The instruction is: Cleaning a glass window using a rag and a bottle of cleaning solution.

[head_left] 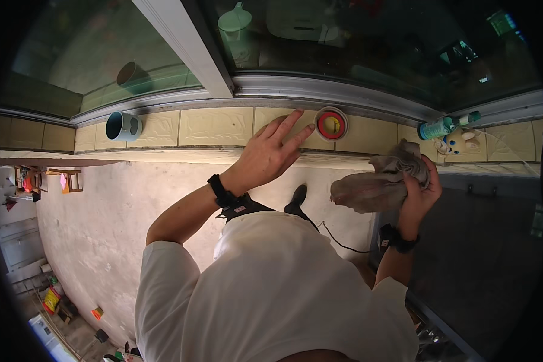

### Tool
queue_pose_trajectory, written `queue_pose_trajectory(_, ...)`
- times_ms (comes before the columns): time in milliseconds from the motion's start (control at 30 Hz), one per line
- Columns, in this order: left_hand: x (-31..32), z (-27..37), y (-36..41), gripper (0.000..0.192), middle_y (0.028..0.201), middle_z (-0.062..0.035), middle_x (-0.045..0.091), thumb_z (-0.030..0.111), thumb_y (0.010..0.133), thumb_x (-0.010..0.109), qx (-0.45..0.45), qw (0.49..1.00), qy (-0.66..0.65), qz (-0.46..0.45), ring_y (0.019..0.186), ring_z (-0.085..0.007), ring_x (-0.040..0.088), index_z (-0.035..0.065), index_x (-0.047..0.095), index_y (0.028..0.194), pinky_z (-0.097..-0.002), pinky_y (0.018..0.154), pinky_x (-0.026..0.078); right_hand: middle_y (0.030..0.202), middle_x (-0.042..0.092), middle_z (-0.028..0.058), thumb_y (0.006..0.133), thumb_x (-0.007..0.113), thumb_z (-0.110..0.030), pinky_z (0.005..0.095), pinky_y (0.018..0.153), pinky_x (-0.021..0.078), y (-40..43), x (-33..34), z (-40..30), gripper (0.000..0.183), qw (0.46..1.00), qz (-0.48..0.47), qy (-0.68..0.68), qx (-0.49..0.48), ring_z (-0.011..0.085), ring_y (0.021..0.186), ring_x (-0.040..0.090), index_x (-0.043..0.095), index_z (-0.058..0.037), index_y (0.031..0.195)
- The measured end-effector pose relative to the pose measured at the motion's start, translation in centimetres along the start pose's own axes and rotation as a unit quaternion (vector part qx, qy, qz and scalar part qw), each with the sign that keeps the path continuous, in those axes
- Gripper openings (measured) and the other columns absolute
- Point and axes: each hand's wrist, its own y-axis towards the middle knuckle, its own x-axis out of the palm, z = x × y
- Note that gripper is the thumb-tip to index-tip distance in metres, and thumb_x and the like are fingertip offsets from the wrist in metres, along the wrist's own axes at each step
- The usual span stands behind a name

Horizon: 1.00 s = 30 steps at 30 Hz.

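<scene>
My left hand is over the yellow-tiled window sill, its fingers apart and holding nothing. Its fingertips are beside a roll of red tape that rests in a round, pale-rimmed holder. To the right, my right hand grips a crumpled grey-brown cloth, which hangs in front of the sill's edge. A blue-grey mug lies or stands tilted to the camera near the sill's left end; which of these, I cannot tell.
On the right of the sill are a green-capped bottle and a small toy-like figure, with a thin pale cord beside them. An aluminium window frame borders the sill. A dark panel stands at my right, and a black cable hangs near my leg.
</scene>
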Motion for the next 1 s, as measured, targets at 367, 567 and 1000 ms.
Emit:
queue_pose_trajectory(367, 8.8, 3.8, 5.8, 0.047, 0.151, -0.0219, 0.049, 0.021, 0.082, 0.080, -0.019, 0.996, 0.084, 0.038, 0.133, -0.0416, 0.052, 0.0194, 0.071, 0.129, -0.0476, 0.110, 0.048, 0.116, 0.073, 0.0085, 0.087, 0.080, -0.001, 0.0297, 0.092, 0.0530, 3.5, -2.7, 3.6, 0.045, 0.994, -0.085, 0.028, 0.055, 0.0142, 0.102, 0.067, 0.067, 0.0055, 0.129)
queue_pose_trajectory(567, 7.1, 2.5, 4.9, 0.047, 0.150, -0.0270, 0.050, 0.019, 0.079, 0.082, -0.028, 0.998, 0.040, 0.043, 0.130, -0.0433, 0.053, 0.0121, 0.070, 0.124, -0.0478, 0.109, 0.049, 0.117, 0.073, 0.0091, 0.090, 0.079, -0.003, 0.0297, 0.092, 0.0536, 7.5, 4.7, 3.5, 0.041, 0.988, -0.140, 0.052, 0.028, 0.0145, 0.104, 0.067, 0.068, 0.0041, 0.128)
queue_pose_trajectory(1000, -1.7, -4.6, -5.4, 0.028, 0.152, -0.0240, 0.052, 0.011, 0.079, 0.082, -0.138, 0.988, 0.022, 0.069, 0.134, -0.0436, 0.053, -0.0026, 0.068, 0.099, -0.0476, 0.109, 0.050, 0.120, 0.075, 0.0116, 0.081, 0.073, 0.009, 0.0305, 0.091, 0.0572, 7.9, 17.0, -0.5, 0.046, 0.929, -0.256, -0.123, -0.238, 0.0202, 0.102, 0.073, 0.072, -0.0030, 0.125)
